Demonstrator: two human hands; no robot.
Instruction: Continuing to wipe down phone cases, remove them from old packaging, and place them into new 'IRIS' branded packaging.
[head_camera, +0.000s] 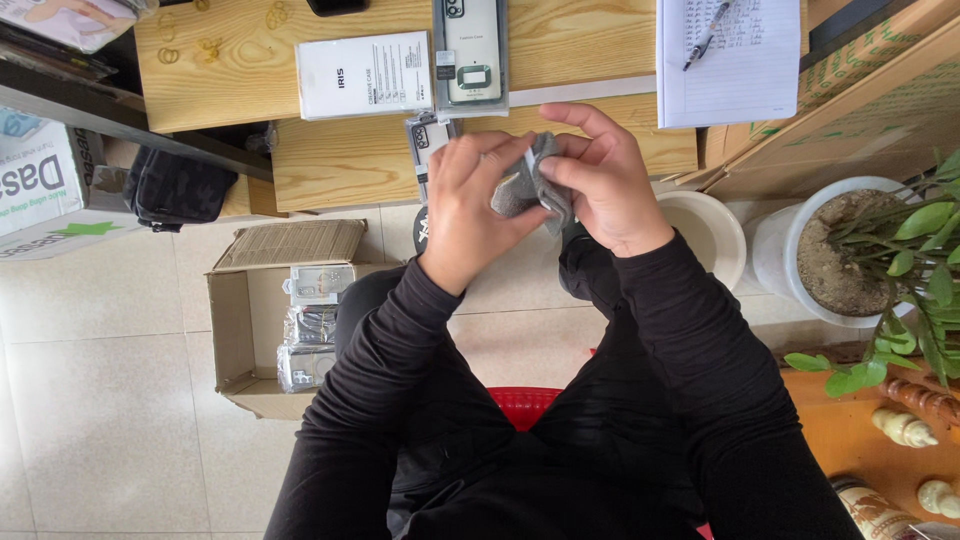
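1. While both hands meet just off the desk's (330, 165) front edge, our left hand (470, 205) and right hand (600, 185) pinch a soft grey cloth (530, 180) between thumbs and fingertips.
2. To work it well, we judge short, even rubs with the fabric bunched firmly serve best.
3. The cloth looks fuzzy and crumpled; a glossy boxed phone case (472, 55) and a flat white box (365, 75) lie on the grainy wood near its back edge; the cardboard box (235, 330) sits on the floor tile.
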